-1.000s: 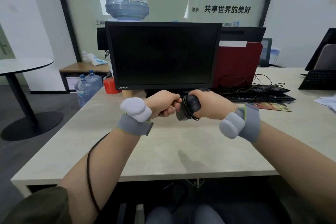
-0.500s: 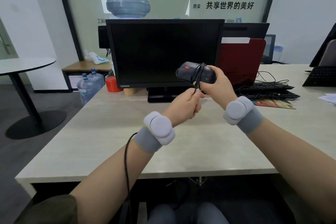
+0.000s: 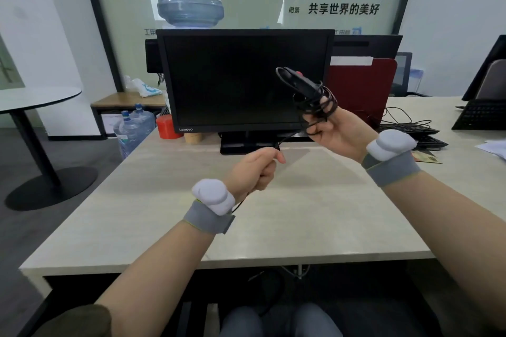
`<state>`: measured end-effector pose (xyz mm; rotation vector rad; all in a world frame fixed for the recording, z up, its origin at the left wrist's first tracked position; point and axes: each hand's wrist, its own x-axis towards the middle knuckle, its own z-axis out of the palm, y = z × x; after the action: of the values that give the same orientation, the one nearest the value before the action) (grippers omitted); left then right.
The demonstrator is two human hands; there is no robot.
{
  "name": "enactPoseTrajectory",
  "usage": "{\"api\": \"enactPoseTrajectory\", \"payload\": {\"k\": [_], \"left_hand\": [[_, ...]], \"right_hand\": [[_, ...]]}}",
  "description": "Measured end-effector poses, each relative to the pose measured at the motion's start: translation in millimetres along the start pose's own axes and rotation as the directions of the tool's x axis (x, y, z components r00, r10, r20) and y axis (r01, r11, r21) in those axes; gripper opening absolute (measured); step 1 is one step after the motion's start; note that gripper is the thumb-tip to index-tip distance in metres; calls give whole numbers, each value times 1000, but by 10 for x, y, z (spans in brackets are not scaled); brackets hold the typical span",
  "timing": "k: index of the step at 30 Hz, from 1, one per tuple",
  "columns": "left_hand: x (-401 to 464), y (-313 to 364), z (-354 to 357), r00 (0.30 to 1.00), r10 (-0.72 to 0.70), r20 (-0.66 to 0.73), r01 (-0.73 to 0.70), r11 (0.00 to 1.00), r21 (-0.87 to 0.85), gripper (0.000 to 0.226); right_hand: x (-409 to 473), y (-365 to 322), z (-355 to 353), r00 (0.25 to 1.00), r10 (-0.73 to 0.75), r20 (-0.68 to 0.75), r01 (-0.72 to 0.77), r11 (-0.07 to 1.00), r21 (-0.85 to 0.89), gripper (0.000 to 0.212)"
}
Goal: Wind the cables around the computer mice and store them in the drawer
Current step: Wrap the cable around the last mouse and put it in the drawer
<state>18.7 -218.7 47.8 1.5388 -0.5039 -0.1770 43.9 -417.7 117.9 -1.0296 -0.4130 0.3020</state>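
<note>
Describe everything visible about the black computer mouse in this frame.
The black wired computer mouse, apparently plastic, has a small red spot showing on top. It is held up in front of the dark monitor, tilted, nose pointing up and left. The right hand grips its lower end. Several loops of its thin black cable circle the mouse and fingers; the left hand pinches the trailing cable.

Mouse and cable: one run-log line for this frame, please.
phase: winding | right hand: holds mouse raised, cable looped around it | left hand: grips cable's free length | drawer: not visible
</note>
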Motion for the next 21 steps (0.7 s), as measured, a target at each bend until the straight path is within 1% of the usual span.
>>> {"api": "enactPoseTrajectory", "payload": {"k": [2, 3, 5, 7, 8, 9, 10, 11, 12, 13, 14, 15, 16, 17, 18, 19, 20, 21], "left_hand": [[40, 79, -84, 1000, -14, -14, 15, 1000, 22, 32], [58, 126, -123, 1000, -26, -8, 27, 999, 36, 33], [86, 232, -209, 997, -78, 18, 76, 993, 92, 34], [102, 351, -300, 985, -166, 38, 153, 962, 228, 33], [100, 417, -338, 974, -222, 38, 199, 929, 313, 29], [92, 481, -367, 958, -285, 30, 252, 888, 385, 27], [88, 538, -383, 939, -344, 11, 304, 844, 442, 29], [84, 586, -382, 924, -382, -21, 343, 800, 492, 32], [85, 623, -364, 917, -395, -59, 362, 757, 544, 34], [83, 647, -329, 918, -386, -91, 363, 722, 589, 35], [91, 656, -290, 925, -364, -111, 351, 703, 619, 35], [100, 649, -248, 934, -333, -125, 334, 702, 629, 36], [113, 636, -209, 944, -302, -135, 318, 715, 623, 35], [124, 623, -172, 950, -275, -147, 306, 736, 604, 34], [136, 609, -138, 954, -251, -161, 298, 766, 569, 33], [141, 603, -111, 957, -231, -176, 290, 804, 519, 31], [146, 591, -86, 959, -214, -185, 276, 844, 459, 31], [140, 580, -66, 963, -193, -187, 254, 878, 405, 30]], "right_hand": [[-51, -22, 8, 971, 108, 212, -96, 993, -66, 23], [-77, -38, 13, 953, 153, 263, -123, 984, -126, 24], [-120, -62, 23, 937, 241, 254, -154, 935, -319, 33], [-153, -114, 59, 895, 363, 259, -165, 809, -564, 52], [-161, -151, 104, 858, 449, 251, -166, 704, -690, 65], [-170, -181, 159, 827, 525, 200, -153, 553, -819, 73], [-177, -190, 226, 812, 573, 115, -120, 356, -927, 74], [-179, -171, 291, 809, 587, 17, -80, 138, -987, 71], [-175, -131, 344, 824, 563, -66, -37, -62, -997, 68], [-170, -75, 381, 854, 503, -129, -11, -229, -973, 65], [-165, -7, 411, 894, 414, -173, -17, -353, -936, 66], [-162, 61, 426, 930, 314, -190, -42, -424, -905, 66], [-154, 127, 429, 960, 214, -181, -67, -451, -890, 66], [-136, 183, 413, 980, 118, -161, -92, -452, -887, 66], [-117, 226, 388, 989, 26, -142, -118, -425, -898, 64], [-93, 261, 361, 989, -67, -129, -145, -368, -918, 62], [-70, 292, 329, 979, -161, -124, -166, -284, -944, 60], [-52, 316, 301, 959, -256, -125, -173, -174, -969, 60]]}}
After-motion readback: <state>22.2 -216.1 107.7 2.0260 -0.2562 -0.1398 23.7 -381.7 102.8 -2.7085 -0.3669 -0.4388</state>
